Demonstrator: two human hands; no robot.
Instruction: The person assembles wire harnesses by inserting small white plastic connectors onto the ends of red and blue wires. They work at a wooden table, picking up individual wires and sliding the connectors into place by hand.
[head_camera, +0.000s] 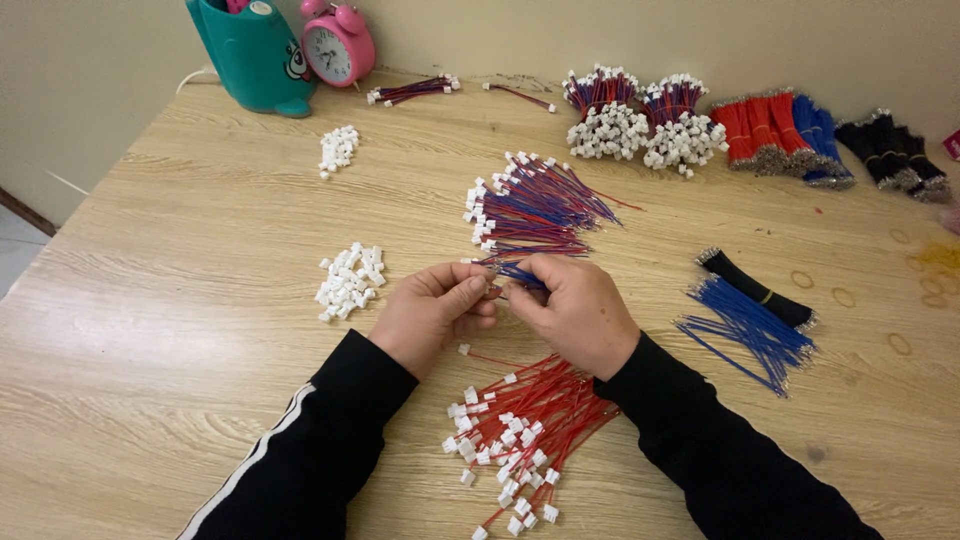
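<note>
Wood-grain tabletop (150, 330) against a plain beige wall carries sorted heaps of wiring parts. At its middle the left hand (432, 312) and right hand (578, 312) meet, thumbs and fingers of both pinched shut on a blue wire (520, 276) and what seems to be a small white connector between them; the connector itself is hidden by the fingertips. Just above the hands lies a fan of red-and-blue leads (535, 210) with white plugs on their ends, and just below, between the black sleeves, a pile of red leads (525, 425) with plugs. Loose white housings (350, 282) sit to the left, a smaller heap (338, 150) farther back. Bare blue wires (748, 330) and a black bundle (760, 293) lie to the right. A likely slip: the thin wire could bend or miss its slot if pushed askew, and a sleeve dragging across the red pile could scatter or tangle it. Only one container shows, a teal pot (252, 55) at the far left corner beside a pink alarm clock (337, 42); something pink pokes from its top, otherwise its contents cannot be made out
</note>
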